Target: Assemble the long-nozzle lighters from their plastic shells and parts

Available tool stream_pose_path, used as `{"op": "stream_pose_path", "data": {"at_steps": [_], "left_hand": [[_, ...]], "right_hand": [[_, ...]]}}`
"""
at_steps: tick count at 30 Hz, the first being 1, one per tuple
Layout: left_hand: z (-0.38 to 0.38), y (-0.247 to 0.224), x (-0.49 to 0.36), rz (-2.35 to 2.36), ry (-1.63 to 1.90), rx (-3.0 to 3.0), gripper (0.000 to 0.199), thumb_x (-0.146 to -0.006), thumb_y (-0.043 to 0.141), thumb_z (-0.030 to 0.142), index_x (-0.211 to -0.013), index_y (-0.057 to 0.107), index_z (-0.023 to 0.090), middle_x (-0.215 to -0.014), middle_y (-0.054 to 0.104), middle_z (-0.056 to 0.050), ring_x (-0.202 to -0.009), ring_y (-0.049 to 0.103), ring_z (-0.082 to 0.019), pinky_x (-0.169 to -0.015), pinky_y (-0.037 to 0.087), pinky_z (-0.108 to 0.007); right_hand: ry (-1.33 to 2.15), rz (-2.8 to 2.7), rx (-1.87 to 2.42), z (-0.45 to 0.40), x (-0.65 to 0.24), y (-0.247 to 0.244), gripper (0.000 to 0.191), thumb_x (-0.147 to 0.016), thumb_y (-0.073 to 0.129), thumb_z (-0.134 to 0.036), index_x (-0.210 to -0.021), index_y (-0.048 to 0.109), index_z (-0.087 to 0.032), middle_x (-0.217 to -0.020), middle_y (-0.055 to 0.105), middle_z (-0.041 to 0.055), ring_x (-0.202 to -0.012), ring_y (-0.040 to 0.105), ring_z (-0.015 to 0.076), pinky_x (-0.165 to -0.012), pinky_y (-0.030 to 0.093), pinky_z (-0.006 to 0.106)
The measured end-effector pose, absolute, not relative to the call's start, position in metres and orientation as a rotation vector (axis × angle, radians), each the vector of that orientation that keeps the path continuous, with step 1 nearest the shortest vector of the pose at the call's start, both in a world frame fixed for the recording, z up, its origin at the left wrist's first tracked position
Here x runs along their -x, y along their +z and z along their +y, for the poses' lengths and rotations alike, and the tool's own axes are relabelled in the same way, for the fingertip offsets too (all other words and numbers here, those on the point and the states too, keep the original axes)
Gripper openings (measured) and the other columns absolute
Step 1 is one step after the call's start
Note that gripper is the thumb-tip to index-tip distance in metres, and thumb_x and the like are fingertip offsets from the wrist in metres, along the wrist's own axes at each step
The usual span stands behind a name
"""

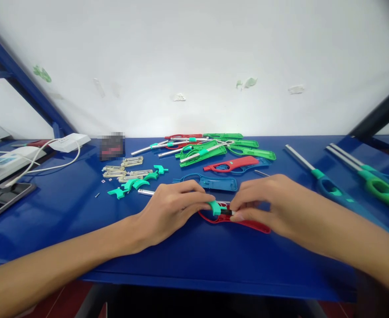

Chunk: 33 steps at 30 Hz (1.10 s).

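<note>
My left hand [172, 205] is closed, its fingertips pinching a teal trigger [216, 208]. A small black cylindrical part [226, 212] meets the trigger's right side, and the thumb and fingers of my right hand [267, 198] are closed on its other end. Directly beneath both hands lies a red lighter casing half [258, 226], partly covered by the fingers. A metal lighter tube [145, 192] sticks out from behind my left hand. Just beyond the hands rests a blue casing half [219, 183].
Several loose teal triggers [137, 183] and clear plastic parts [133, 161] lie at left. Green casing halves [252, 151] and a red one [236, 164] are piled at the back. Assembled long lighters [333, 187] lie right. A phone [7, 201] and white cable are far left.
</note>
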<state>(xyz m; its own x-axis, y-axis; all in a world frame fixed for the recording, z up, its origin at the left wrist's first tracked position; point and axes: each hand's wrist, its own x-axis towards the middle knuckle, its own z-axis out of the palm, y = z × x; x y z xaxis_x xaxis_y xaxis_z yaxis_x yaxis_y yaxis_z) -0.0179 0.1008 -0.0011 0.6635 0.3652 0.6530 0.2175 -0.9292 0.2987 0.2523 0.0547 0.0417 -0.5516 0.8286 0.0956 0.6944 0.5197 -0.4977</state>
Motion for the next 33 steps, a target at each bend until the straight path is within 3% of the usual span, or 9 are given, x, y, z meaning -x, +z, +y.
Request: {"op": "stream_pose_path", "data": {"at_steps": [7, 15, 21, 25, 30, 33], "left_hand": [[0.0995, 0.0028, 0.0196, 0.469, 1.113, -2.698, 0.017, -0.103, 0.066, 0.010, -0.113, 0.080, 0.010, -0.101, 0.079, -0.009, -0.075, 0.075, -0.012, -0.063, 0.055, -0.017], [0.1015, 0.0028, 0.0205, 0.403, 1.016, -2.657, 0.018, -0.102, 0.069, 0.010, -0.116, 0.080, 0.010, -0.104, 0.079, -0.010, -0.079, 0.077, -0.012, -0.068, 0.058, -0.017], [0.1013, 0.0037, 0.0224, 0.380, 1.079, -2.799, 0.019, -0.107, 0.063, 0.014, -0.120, 0.076, 0.015, -0.105, 0.080, -0.007, -0.076, 0.077, -0.011, -0.060, 0.055, -0.016], [0.1014, 0.0044, 0.0245, 0.354, 1.062, -2.935, 0.026, -0.107, 0.055, 0.007, -0.122, 0.073, 0.018, -0.113, 0.082, -0.006, -0.078, 0.079, -0.011, -0.058, 0.054, -0.017], [0.1018, 0.0049, 0.0248, 0.308, 1.104, -3.012, 0.028, -0.105, 0.053, 0.004, -0.123, 0.071, 0.017, -0.114, 0.083, -0.007, -0.077, 0.081, -0.013, -0.055, 0.054, -0.019], [0.1011, 0.0057, 0.0246, 0.286, 1.078, -3.053, 0.029, -0.105, 0.050, 0.003, -0.123, 0.069, 0.016, -0.111, 0.083, -0.007, -0.076, 0.081, -0.013, -0.056, 0.056, -0.020]], "right_hand": [[0.555, -2.443, 1.248, 0.0532, -0.2525, 0.0413, 0.014, -0.104, 0.067, -0.041, -0.095, 0.078, -0.038, -0.092, 0.080, -0.0127, -0.079, 0.071, 0.0104, -0.076, 0.048, 0.025], [0.563, -2.466, 1.226, 0.0530, -0.2535, 0.0424, 0.025, -0.105, 0.064, -0.044, -0.091, 0.079, -0.030, -0.087, 0.080, -0.0035, -0.072, 0.070, 0.0147, -0.071, 0.048, 0.028], [0.554, -2.461, 1.212, 0.0540, -0.2526, 0.0411, 0.021, -0.105, 0.064, -0.043, -0.094, 0.079, -0.033, -0.089, 0.079, -0.0071, -0.073, 0.069, 0.0122, -0.072, 0.048, 0.026], [0.572, -2.451, 1.198, 0.0540, -0.2532, 0.0428, 0.017, -0.104, 0.066, -0.038, -0.092, 0.078, -0.033, -0.089, 0.079, -0.0094, -0.076, 0.070, 0.0111, -0.073, 0.047, 0.025], [0.580, -2.436, 1.199, 0.0525, -0.2511, 0.0456, 0.023, -0.106, 0.064, -0.043, -0.091, 0.078, -0.032, -0.088, 0.079, -0.0078, -0.076, 0.070, 0.0123, -0.073, 0.048, 0.026], [0.599, -2.445, 1.191, 0.0526, -0.2510, 0.0460, 0.019, -0.104, 0.066, -0.035, -0.089, 0.078, -0.031, -0.086, 0.078, -0.0080, -0.075, 0.069, 0.0118, -0.072, 0.047, 0.025]]}}
